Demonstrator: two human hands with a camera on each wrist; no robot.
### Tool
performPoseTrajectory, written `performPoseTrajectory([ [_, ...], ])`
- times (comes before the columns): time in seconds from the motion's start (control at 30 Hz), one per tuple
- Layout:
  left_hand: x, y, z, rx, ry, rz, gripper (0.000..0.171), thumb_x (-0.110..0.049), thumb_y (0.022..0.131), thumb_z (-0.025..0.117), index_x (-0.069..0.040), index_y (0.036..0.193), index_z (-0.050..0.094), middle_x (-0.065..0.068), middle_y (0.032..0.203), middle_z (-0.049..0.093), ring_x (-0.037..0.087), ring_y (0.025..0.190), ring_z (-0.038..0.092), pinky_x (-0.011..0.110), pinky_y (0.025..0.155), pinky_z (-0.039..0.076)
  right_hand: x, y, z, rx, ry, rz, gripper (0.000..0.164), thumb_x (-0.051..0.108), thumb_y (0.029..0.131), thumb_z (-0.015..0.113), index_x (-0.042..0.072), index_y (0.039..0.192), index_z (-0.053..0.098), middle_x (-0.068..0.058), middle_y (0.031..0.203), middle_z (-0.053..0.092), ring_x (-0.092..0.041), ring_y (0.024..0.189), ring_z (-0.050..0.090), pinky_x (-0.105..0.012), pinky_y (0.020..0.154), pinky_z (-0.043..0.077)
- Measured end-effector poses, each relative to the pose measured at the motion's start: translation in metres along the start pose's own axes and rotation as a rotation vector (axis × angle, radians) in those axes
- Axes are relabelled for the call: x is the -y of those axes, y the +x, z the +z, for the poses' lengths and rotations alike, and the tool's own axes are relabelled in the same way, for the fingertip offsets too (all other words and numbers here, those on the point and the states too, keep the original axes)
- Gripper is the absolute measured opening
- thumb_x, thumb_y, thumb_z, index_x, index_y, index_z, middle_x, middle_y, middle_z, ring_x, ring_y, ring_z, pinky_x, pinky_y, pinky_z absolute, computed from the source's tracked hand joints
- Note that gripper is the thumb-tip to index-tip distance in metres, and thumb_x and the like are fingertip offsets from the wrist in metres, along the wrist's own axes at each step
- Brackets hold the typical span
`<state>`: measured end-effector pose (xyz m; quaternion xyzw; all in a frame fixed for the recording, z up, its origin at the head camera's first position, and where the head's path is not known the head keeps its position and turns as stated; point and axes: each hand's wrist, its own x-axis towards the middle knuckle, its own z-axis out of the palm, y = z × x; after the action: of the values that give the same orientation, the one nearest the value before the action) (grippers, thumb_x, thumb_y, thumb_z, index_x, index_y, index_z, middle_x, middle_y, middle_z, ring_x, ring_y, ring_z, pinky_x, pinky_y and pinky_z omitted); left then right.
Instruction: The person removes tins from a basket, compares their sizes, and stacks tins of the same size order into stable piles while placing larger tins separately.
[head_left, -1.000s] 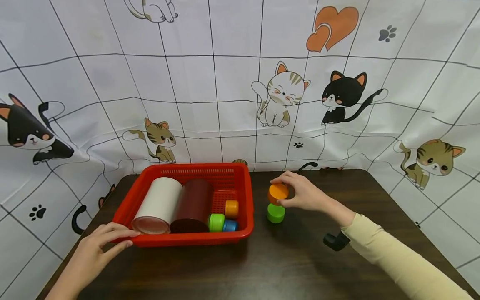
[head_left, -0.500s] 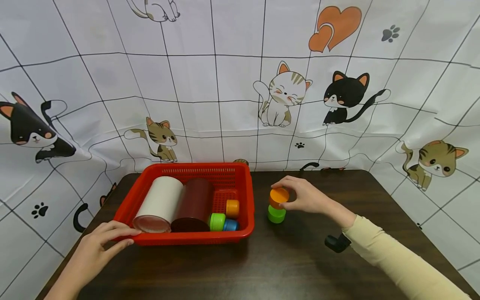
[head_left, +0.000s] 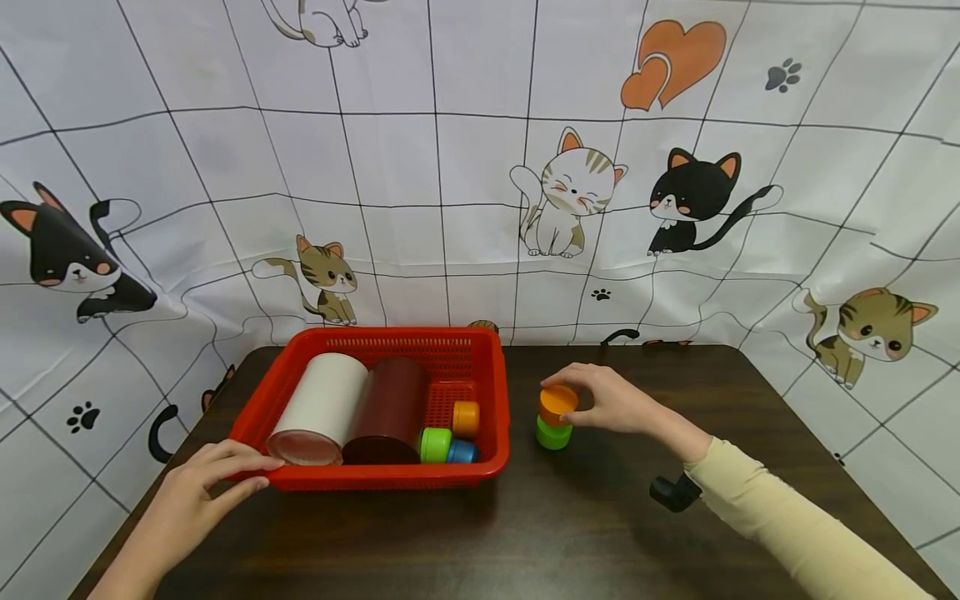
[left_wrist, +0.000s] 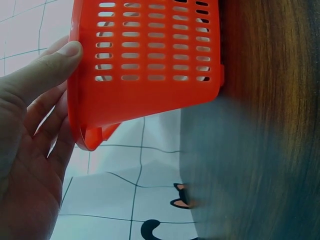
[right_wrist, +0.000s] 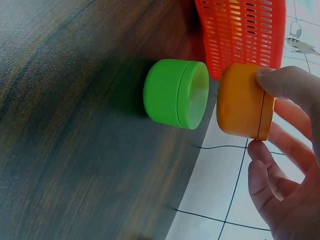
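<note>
With its thumb and fingers, my right hand [head_left: 611, 400] pinches a small orange lidded jar [right_wrist: 242, 100]. Below that jar, on the table, stands a similar green lidded jar [right_wrist: 172, 94]; the right wrist view shows a narrow gap between the two. My left hand [head_left: 198, 500] grips the near left corner of a red plastic basket [head_left: 375, 477], thumb on one side of the rim and fingers on the other in the left wrist view. Inside the basket lie a white cylinder [head_left: 322, 400], a dark red cylinder [head_left: 388, 404], and small orange [head_left: 466, 419], green [head_left: 435, 446] and blue [head_left: 462, 452] jars.
The dark wooden table [head_left: 480, 542] meets a white sheet [head_left: 465, 167] printed with cats and grid lines at the back and sides. A black object [head_left: 675, 493] sits by the right forearm, partly hidden by the sleeve.
My right hand has lowered the orange jar closer to the top of the green one. The left hand and the basket have stayed in place. The head view has shifted slightly.
</note>
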<state>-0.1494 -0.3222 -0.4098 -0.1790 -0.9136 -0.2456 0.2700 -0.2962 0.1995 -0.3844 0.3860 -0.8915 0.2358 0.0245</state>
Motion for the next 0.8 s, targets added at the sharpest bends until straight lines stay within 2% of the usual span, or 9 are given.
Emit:
performPoseTrajectory([
  [0.23, -0.0002, 0.0, 0.0003, 0.012, -0.002, -0.009, 0.049, -0.001, 0.065, 0.086, -0.034, 0.099, 0.076, -0.017, 0.095, 0.064, -0.016, 0.096, 0.043, -0.001, 0.082, 0.035, -0.0016, 0.0012, 0.0012, 0.033, -0.004, 0.001, 0.043, 0.021, 0.085, 0.078, 0.016, 0.126, 0.066, 0.003, 0.124, 0.065, -0.013, 0.103, 0.06, -0.038, 0.09, 0.055],
  [0.4, 0.0011, 0.0002, 0.0, 0.013, -0.006, -0.003, 0.049, -0.001, 0.065, 0.086, -0.034, 0.1, 0.076, -0.017, 0.096, 0.064, -0.016, 0.096, 0.043, -0.001, 0.082, 0.035, -0.0027, 0.0012, 0.003, 0.042, 0.005, -0.002, 0.045, 0.019, 0.085, 0.078, 0.016, 0.127, 0.065, 0.001, 0.125, 0.066, -0.015, 0.104, 0.061, -0.042, 0.091, 0.055],
  [0.8, 0.0001, 0.0003, -0.0005, 0.02, -0.007, -0.019, 0.047, -0.002, 0.066, 0.086, -0.034, 0.099, 0.076, -0.015, 0.095, 0.064, -0.016, 0.094, 0.043, -0.002, 0.081, 0.035, -0.0042, 0.0001, 0.0064, 0.075, 0.01, 0.014, 0.044, 0.017, 0.086, 0.077, 0.013, 0.128, 0.064, -0.001, 0.124, 0.065, -0.016, 0.103, 0.06, -0.033, 0.088, 0.055],
])
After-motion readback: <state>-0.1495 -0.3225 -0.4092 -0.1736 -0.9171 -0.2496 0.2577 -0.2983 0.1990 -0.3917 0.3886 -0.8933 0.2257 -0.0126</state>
